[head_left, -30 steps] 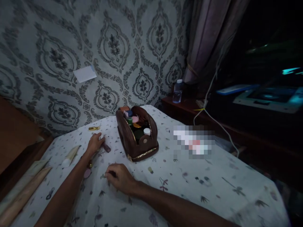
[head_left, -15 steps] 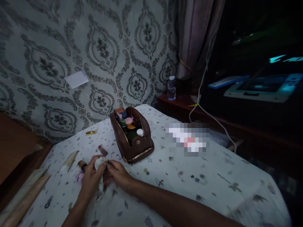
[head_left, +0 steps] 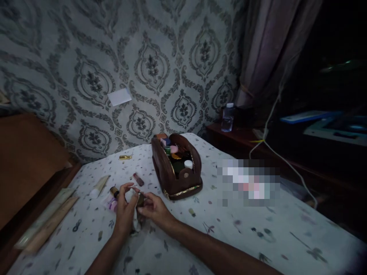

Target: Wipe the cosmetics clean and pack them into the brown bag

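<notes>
My left hand (head_left: 125, 208) is closed around a crumpled white cloth or tissue (head_left: 135, 221), which hangs down below the fingers. Fingers of my right hand (head_left: 155, 208) pinch a small dark brownish item (head_left: 140, 199) against the white material; its exact shape is unclear. Just beyond my hands lies a small reddish tube (head_left: 138, 179). A dark bottle with a gold band (head_left: 114, 191) and a purple-and-clear item (head_left: 111, 204) rest left of my left hand. The brown bag (head_left: 179, 185) stands unzipped behind my right hand, holding several cosmetics, among them a white-capped jar (head_left: 188, 164).
On the patterned white cloth lie a gold tube (head_left: 125, 157) and a pale squeeze tube (head_left: 99, 186). Long flat packets (head_left: 51, 225) sit at the left edge. A water bottle (head_left: 227, 117) and a white cable (head_left: 289, 168) are at the right, near a blurred-out item.
The view has turned left, so things appear further right. Between my hands the brownish item now shows beside the white material, and my left fingers are raised more.
</notes>
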`<state>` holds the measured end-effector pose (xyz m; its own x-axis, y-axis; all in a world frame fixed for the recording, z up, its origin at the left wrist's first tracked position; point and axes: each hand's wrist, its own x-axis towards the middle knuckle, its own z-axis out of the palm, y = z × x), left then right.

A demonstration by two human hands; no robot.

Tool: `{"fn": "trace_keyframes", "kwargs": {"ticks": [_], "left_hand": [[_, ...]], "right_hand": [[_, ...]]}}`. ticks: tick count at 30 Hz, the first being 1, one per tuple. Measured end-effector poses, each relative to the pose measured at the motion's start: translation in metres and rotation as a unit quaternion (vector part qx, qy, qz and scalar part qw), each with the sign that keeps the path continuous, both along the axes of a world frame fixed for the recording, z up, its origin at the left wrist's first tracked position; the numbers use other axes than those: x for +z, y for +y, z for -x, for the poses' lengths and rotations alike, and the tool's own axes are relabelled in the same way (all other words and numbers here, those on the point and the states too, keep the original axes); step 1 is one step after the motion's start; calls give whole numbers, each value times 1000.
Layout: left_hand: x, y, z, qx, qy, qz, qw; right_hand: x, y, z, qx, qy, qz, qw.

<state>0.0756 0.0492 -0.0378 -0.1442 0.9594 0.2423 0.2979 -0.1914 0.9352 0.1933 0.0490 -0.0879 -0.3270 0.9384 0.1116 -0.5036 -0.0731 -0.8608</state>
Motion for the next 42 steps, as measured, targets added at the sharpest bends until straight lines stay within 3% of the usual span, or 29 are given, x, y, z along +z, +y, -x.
{"fn": "trace_keyframes", "kwargs": {"ticks": [6, 11, 18, 24, 32, 35, 42], "left_hand": [[-6, 4, 7, -49, -5, -26, 998], [-14, 8, 10, -112, -72, -12, 991], [-11, 5, 11, -143, -56, -14, 988], [-16, 1, 14, -154, -57, 84, 983], [-9, -1, 38, -163, 139, -77, 974], [-12, -1, 45, -150, 171, -96, 969], [-18, 9, 59, -126, 183, -144, 965]], "right_hand": [[-3, 5, -2, -31, -54, 0, 998], [-2, 6, -3, -51, -97, 12, 994], [1, 3, -2, -71, -139, -50, 987], [3, 3, -3, -142, -202, -107, 963], [0, 1, 1, -100, -284, -154, 941], [5, 7, 2, -98, -328, -186, 921], [12, 15, 6, -161, -457, -271, 832]]}}
